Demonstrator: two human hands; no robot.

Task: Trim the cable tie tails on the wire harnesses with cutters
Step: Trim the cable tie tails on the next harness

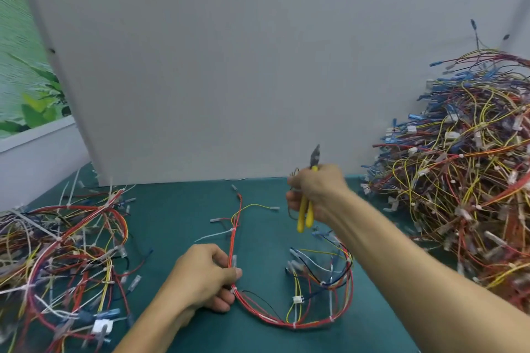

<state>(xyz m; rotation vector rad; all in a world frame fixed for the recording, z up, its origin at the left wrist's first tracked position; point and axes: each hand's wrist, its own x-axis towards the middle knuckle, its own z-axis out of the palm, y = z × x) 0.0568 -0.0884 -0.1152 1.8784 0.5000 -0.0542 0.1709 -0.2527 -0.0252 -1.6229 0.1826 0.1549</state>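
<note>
A wire harness [286,321] of mostly red wires lies in a U-shaped loop on the green mat in front of me. My left hand [200,278] pinches its left strand low down, just below a white cable tie [233,230] whose long tail [212,235] sticks out to the left. My right hand [315,192] is raised above the mat, right of that tie, gripping yellow-handled cutters [305,215]. Their dark jaws [315,155] point up and away from the harness. Several more white ties ring the loop's bottom and right side.
A tall heap of harnesses [464,175] fills the right side. A flatter pile with long white tie tails [63,252] lies on the left. A grey panel [229,66] stands upright behind the green mat [183,209].
</note>
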